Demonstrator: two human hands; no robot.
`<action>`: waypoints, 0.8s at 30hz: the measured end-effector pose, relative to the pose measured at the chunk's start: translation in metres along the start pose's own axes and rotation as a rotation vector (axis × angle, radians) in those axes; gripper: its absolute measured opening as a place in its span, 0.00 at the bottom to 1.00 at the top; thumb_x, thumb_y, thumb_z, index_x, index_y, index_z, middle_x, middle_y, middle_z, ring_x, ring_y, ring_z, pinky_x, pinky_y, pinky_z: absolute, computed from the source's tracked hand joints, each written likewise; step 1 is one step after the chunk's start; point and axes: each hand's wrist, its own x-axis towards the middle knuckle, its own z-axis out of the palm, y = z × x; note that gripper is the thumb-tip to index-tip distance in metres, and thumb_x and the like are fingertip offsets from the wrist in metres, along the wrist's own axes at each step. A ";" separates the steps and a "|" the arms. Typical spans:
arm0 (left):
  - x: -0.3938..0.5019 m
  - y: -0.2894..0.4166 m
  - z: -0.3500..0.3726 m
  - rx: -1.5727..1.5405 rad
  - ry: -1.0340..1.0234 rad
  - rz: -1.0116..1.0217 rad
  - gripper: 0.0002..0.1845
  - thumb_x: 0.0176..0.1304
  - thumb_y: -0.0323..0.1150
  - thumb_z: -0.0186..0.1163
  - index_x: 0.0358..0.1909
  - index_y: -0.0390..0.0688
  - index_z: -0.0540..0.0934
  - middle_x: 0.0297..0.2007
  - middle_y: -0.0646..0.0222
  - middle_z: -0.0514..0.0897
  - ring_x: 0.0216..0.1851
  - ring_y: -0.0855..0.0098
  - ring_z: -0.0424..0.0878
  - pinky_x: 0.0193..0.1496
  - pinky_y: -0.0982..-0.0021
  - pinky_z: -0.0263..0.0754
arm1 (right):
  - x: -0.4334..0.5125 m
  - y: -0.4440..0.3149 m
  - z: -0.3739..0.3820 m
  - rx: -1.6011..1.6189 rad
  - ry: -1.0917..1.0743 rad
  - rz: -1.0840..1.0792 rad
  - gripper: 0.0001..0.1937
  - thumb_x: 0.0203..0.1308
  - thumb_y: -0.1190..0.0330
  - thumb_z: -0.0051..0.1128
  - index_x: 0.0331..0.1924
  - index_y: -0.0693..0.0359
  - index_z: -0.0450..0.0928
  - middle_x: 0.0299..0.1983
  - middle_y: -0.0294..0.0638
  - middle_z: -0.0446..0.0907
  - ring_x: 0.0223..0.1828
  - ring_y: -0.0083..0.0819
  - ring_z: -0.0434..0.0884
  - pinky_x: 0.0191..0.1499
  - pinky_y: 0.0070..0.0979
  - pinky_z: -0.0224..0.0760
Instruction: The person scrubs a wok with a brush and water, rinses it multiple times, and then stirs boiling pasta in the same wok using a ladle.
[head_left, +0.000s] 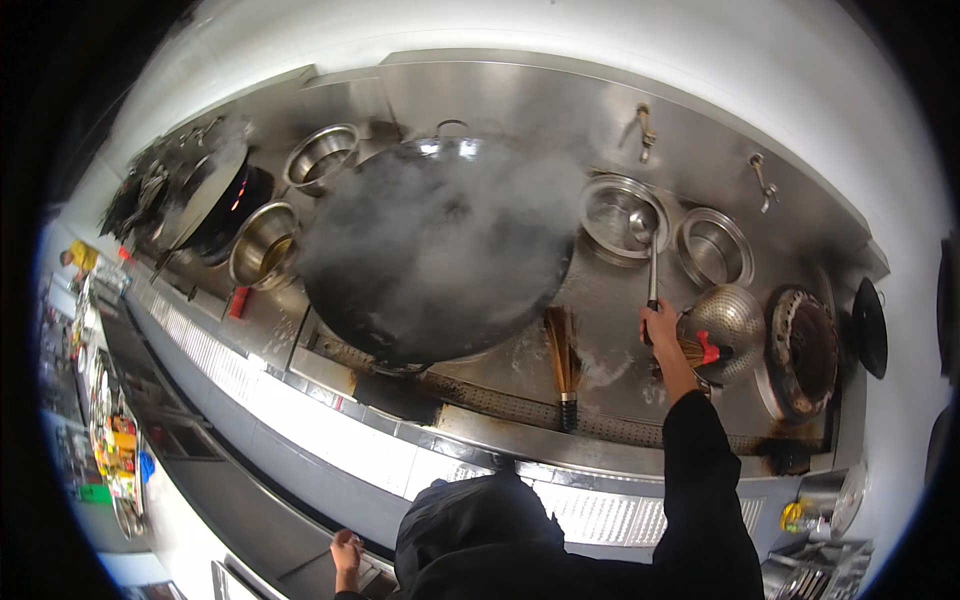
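My right hand (661, 326) grips the handle of a long metal ladle (654, 259). The ladle's bowl dips into a round steel basin (624, 247) that seems to hold clear liquid. Below and right of this hand lies a perforated strainer (727, 319), with a bundled whisk (701, 351) tied in red resting against it. A second bamboo wok brush (562, 345) lies left of my right arm. Steam rises from a very large wok (442, 330) and hides most of its contents. Down by the counter behind, my left hand (346, 551) has curled fingers; its palm is hidden.
Another steel pot (716, 247) stands right of the basin, near a burner ring (810, 352). Two metal bowls (266, 244) sit left of the wok, one with yellowish liquid. Taps (645, 133) project from the back wall. Farther left are another steaming wok (214, 202) and a person in yellow (81, 256).
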 end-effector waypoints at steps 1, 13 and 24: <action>0.001 0.005 -0.003 0.020 0.018 0.089 0.18 0.67 0.21 0.49 0.56 0.34 0.80 0.38 0.63 0.83 0.35 0.66 0.87 0.32 0.64 0.83 | 0.016 0.001 0.010 -0.022 0.005 0.035 0.14 0.68 0.75 0.57 0.55 0.68 0.74 0.25 0.37 0.76 0.19 0.24 0.74 0.19 0.26 0.67; -0.034 -0.072 -0.041 -0.038 0.024 -0.247 0.16 0.70 0.24 0.59 0.56 0.30 0.78 0.37 0.59 0.86 0.33 0.66 0.87 0.27 0.65 0.83 | -0.068 -0.044 -0.068 1.142 -0.477 0.361 0.16 0.74 0.75 0.56 0.58 0.77 0.71 0.37 0.39 0.76 0.26 0.19 0.75 0.22 0.15 0.69; 0.025 -0.162 -0.081 -0.156 -0.152 -0.206 0.16 0.70 0.25 0.59 0.57 0.32 0.79 0.39 0.60 0.87 0.34 0.64 0.89 0.32 0.64 0.83 | -0.362 -0.091 -0.062 1.055 -0.456 0.620 0.30 0.73 0.72 0.59 0.71 0.82 0.62 0.39 0.33 0.74 0.29 0.13 0.71 0.25 0.13 0.60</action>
